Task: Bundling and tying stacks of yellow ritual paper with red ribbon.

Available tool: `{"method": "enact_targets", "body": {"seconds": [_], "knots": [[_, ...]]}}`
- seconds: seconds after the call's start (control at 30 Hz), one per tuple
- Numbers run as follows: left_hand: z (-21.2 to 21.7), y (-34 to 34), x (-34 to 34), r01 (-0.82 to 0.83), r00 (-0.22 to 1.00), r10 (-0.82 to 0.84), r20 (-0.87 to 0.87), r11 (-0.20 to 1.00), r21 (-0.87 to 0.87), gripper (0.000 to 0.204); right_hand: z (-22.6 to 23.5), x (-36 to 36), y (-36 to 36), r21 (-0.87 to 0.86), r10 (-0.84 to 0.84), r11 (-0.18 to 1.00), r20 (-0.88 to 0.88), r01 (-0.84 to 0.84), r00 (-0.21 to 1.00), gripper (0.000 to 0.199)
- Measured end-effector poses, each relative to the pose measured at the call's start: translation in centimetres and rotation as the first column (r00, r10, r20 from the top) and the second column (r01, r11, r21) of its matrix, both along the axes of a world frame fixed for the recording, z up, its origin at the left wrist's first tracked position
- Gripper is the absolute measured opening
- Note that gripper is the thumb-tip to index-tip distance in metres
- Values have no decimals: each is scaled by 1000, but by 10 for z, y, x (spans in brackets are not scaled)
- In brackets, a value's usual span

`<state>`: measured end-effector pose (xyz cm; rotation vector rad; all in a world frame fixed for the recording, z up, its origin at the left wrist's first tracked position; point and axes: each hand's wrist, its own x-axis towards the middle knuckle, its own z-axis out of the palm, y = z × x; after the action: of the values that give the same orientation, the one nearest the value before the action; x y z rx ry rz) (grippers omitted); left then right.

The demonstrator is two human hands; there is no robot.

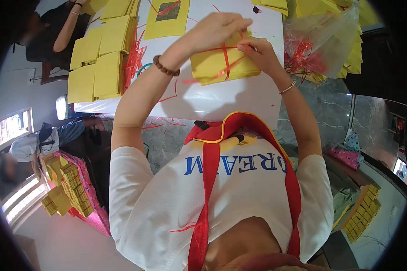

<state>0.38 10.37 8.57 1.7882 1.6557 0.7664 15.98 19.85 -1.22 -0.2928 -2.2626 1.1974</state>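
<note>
The left hand (219, 29) and right hand (260, 52) pinch red ribbon (226, 62) around the yellow stack (208, 65), where uneven pulling could let the crossing slip loose.

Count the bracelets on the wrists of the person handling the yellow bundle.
2: a brown beaded bracelet on the left wrist and a thin silvery bangle on the right wrist.

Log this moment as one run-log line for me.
left hand: over yellow stack, near ribbon | right hand: pinching red ribbon | stack: on white table, ribbon crossing its top
</note>
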Motion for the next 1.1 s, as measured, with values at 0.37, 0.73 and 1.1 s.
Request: {"method": "enact_targets", "body": {"seconds": [0.37, 0.73, 1.1], "knots": [[-43, 8, -8, 148, 884, -19, -467, 959, 242, 13, 4, 2, -2, -140, 58, 989, 50, -51, 997, 10], [-38, -15, 4, -13, 953, 10, -302, 1000, -7, 15, 3, 3, 2, -415, 35, 909, -5, -34, 999, 11], [-58, -5, 1, -111, 972, 126, -198, 990, 86, 15, 2, -1, 3, -324, 62, 944, -7, -61, 998, 7]]}}
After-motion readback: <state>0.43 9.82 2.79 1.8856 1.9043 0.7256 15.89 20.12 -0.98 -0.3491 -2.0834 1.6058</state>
